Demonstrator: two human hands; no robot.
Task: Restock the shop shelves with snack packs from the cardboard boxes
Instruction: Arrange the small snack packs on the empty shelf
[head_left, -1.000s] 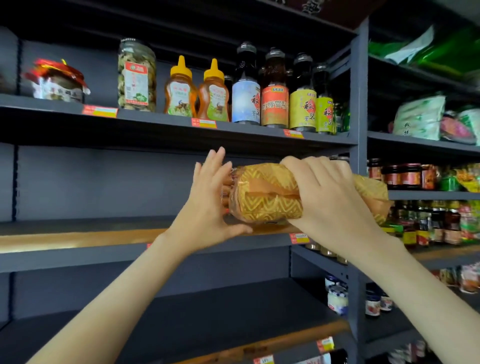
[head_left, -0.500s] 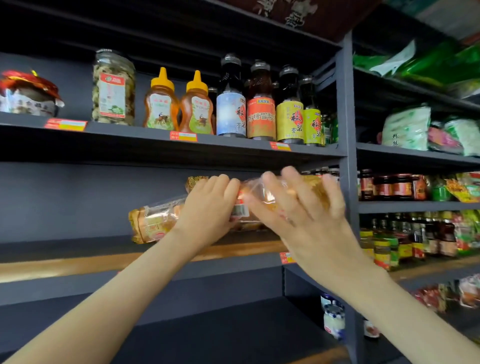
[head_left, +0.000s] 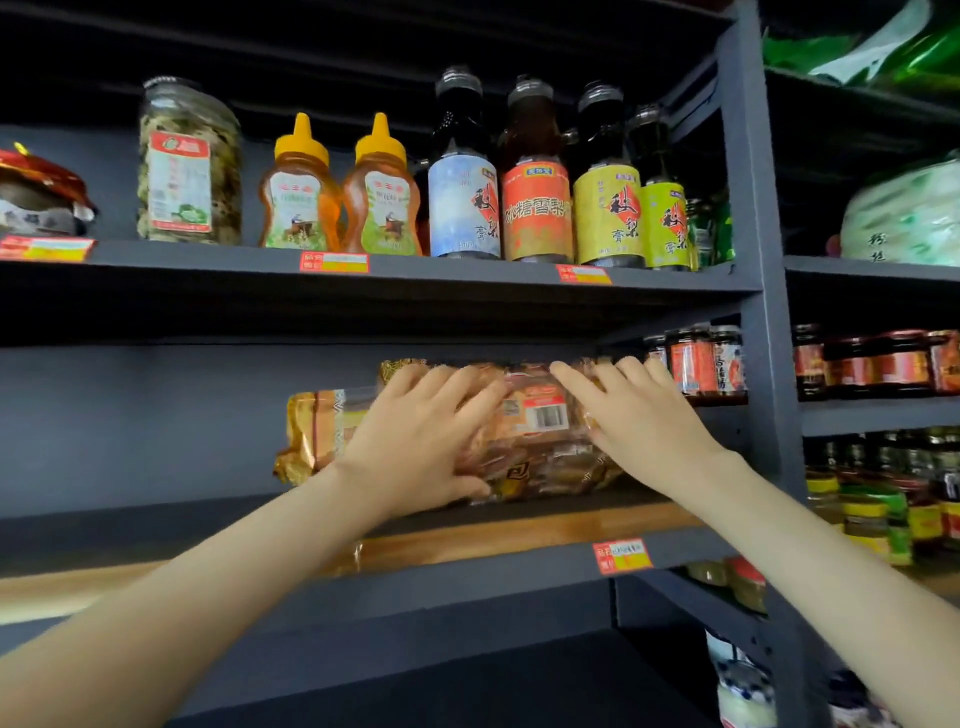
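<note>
Both hands, left (head_left: 415, 447) and right (head_left: 644, 421), were flat and open against the snack pack (head_left: 540, 415) near the shelf's (head_left: 467, 545) right end; I'd push evenly, keeping it square.

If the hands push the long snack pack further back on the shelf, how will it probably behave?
The snack pack looks like thin, glossy film, so it may slide easily on the shelf. It seems soft and would probably bend rather than move stiffly. It lies flat on its long side, so tipping or rolling seems unlikely.
</note>
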